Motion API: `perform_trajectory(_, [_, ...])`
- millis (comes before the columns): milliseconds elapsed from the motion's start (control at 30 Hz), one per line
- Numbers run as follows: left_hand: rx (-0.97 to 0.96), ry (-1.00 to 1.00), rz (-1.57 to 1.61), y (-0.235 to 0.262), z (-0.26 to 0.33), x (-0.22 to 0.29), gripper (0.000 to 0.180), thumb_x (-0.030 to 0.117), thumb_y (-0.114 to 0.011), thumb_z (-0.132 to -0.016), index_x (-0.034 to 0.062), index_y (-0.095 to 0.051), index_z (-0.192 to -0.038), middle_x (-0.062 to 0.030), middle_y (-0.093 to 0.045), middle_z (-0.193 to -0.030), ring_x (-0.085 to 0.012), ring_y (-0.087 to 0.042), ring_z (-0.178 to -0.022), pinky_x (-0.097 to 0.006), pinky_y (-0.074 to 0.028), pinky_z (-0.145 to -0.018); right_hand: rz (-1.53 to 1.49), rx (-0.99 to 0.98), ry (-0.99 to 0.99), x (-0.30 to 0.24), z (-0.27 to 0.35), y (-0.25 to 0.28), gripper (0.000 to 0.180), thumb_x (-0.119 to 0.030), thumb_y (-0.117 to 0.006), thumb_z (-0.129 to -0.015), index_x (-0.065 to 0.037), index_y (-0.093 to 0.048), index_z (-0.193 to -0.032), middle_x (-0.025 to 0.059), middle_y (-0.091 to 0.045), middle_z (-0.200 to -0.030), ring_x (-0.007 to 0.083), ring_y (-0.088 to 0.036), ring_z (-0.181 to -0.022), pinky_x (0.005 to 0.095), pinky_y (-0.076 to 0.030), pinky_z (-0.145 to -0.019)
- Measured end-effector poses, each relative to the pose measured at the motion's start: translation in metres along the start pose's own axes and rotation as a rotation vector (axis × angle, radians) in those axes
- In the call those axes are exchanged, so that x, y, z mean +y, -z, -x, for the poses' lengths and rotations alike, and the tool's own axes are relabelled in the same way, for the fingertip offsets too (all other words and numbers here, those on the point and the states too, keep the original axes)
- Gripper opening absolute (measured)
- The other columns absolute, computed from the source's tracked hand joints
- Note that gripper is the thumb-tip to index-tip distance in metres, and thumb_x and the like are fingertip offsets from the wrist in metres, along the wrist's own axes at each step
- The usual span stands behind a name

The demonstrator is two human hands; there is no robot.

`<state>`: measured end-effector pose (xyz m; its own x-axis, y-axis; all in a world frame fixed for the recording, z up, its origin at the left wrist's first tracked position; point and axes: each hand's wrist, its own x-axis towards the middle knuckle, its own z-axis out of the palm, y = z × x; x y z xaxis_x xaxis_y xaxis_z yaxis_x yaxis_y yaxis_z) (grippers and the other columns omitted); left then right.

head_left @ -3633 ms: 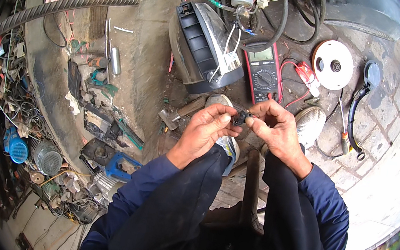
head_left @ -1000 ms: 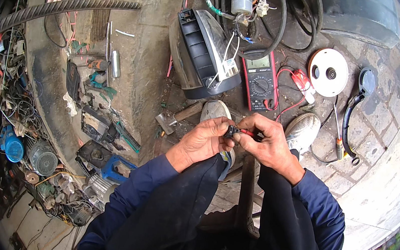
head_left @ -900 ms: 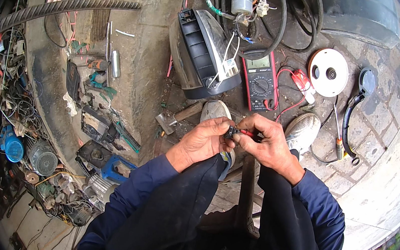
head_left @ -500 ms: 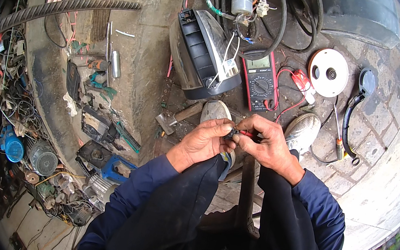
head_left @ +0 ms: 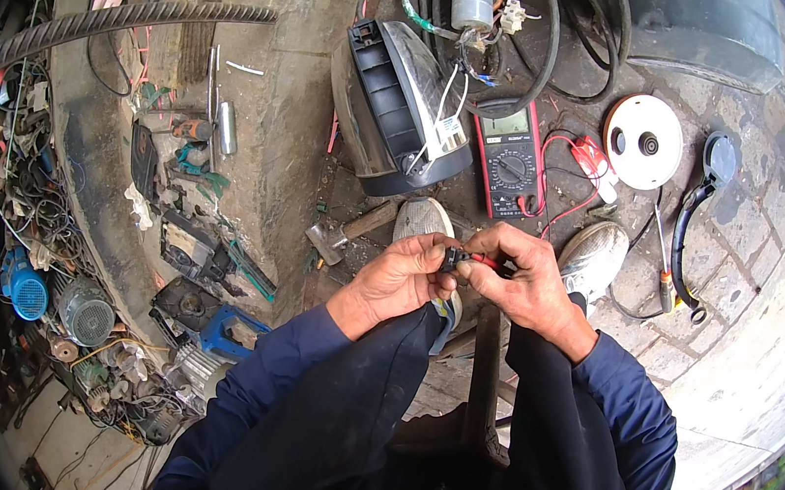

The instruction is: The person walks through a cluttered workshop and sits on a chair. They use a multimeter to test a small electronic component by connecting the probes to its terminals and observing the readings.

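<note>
Black part [head_left: 453, 259], red piece [head_left: 483, 259] now more exposed

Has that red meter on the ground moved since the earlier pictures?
No. Judged against the round white disc and the dark housing, the red meter keeps its place; the whole view has merely shifted slightly.

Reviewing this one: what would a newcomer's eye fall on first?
Probably the centre, where the left hand holds a small black part and the right hand what looks like a red test probe. Just beyond lies a red-edged multimeter, with a steel-and-black electric kettle on its side to the left.
</note>
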<state>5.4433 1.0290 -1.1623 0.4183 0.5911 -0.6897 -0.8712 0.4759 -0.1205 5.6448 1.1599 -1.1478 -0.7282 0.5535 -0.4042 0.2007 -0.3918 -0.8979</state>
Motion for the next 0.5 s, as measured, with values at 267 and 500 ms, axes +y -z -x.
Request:
perform_trajectory(267, [0.032,-0.013,-0.009,-0.0027,-0.0013,0.0008,0.024,0.016,-0.057,-0.106,0.0020,-0.062,-0.125,-0.0133,-0.072,-0.110,-0.0238,-0.073,-0.093,-0.036,-0.060,-0.084,0.018,0.003,-0.014,0.0031,0.0010,0.0004,0.018,-0.013,-0.077,-0.089,0.000,-0.069,-0.099,0.0062,-0.064,-0.084,0.0131,-0.061,-0.074,0.0302,-0.050,-0.066])
perform_trajectory(500, [0.028,-0.008,-0.022,-0.0050,-0.0021,0.0019,0.024,0.015,-0.055,-0.106,0.0008,-0.062,-0.124,-0.0138,-0.072,-0.109,-0.0243,-0.073,-0.095,-0.037,-0.060,-0.085,0.013,0.003,-0.002,0.0052,0.0015,0.0000,0.017,-0.012,-0.076,-0.089,0.000,-0.069,-0.099,0.0062,-0.064,-0.083,0.0132,-0.061,-0.074,0.0301,-0.050,-0.066])
